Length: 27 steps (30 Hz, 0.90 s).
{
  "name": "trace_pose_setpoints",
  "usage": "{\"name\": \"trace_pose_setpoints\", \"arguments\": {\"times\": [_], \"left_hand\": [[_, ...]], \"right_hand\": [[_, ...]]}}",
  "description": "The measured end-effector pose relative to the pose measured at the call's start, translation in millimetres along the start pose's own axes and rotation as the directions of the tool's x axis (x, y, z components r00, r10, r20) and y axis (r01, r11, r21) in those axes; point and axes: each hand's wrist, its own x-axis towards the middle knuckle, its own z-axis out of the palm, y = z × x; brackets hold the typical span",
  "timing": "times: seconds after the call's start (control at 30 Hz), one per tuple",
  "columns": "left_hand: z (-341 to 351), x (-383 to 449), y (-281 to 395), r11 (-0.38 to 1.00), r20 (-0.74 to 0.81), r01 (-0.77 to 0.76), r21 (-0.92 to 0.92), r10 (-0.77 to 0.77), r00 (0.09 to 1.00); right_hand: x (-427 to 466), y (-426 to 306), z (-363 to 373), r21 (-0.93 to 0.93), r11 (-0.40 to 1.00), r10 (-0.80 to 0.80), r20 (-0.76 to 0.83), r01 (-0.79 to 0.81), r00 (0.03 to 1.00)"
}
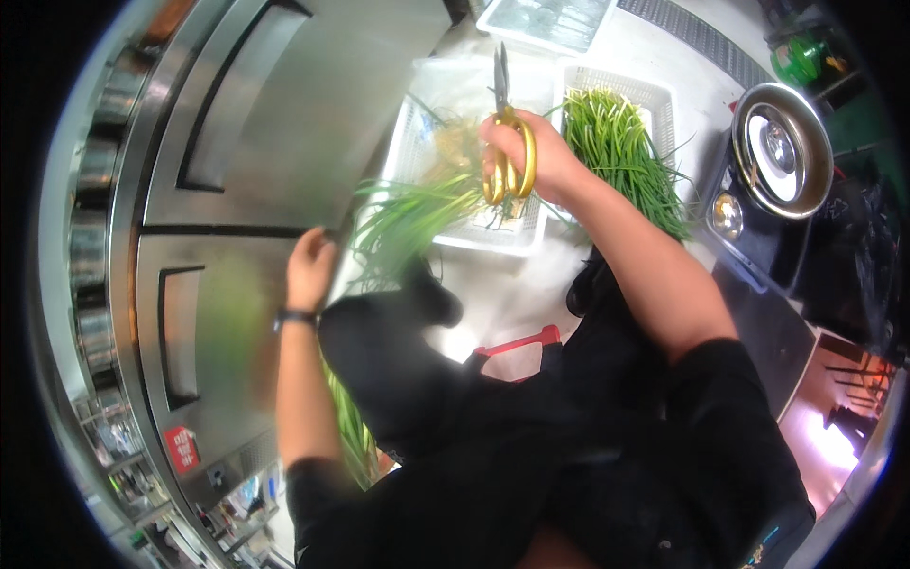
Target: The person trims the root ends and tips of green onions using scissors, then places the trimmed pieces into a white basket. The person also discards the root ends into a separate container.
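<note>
My right hand (544, 153) holds a pair of scissors (502, 82) by their gold-coloured handles, blades pointing away from me and nearly closed. Below it is a white plastic basket (522, 249) with brownish trimmings inside. A blurred bunch of long green leaves, which look like chives (419, 213), spreads over the basket's left side. My left hand (311, 267), with a dark band at the wrist, is beside the steel cabinet door, left of those leaves; its fingers are curled and partly hidden, and nothing shows in it. More chives (615, 142) lie in a second white basket (668, 99) on the right.
Steel cabinet doors (284, 128) with recessed handles line the left. A clear-looking tray (547, 25) is beyond the baskets. Metal bowls (817, 156) sit on a black surface at right. Long green leaves (348, 419) lie by my left leg, and a red handle-like part (522, 341) is between my legs.
</note>
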Motion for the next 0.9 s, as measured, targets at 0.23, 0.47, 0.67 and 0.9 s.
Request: {"name": "trace_pose_setpoints", "arguments": {"times": [0.23, 0.47, 0.67, 0.9], "left_hand": [[123, 118, -13, 0.884, 0.541, -0.177, 0.432, -0.096, 0.836], [222, 177, -9, 0.788, 0.649, -0.313, 0.53, -0.14, 0.748], [271, 185, 0, 0.668, 0.725, -0.458, 0.587, -0.183, 0.664], [295, 185, -62, 0.537, 0.82, -0.644, 0.546, -0.181, 0.544]], "right_hand": [[-7, -40, -17, -0.022, 0.998, -0.063, -0.032, 0.063, 0.997], [-6, -43, -45, -0.07, 0.998, -0.004, -0.093, -0.002, 0.996], [-17, -31, -68, -0.135, 0.988, 0.057, -0.147, -0.077, 0.987], [-12, -15, -70, -0.35, 0.936, -0.111, -0.208, 0.032, 0.972]]}}
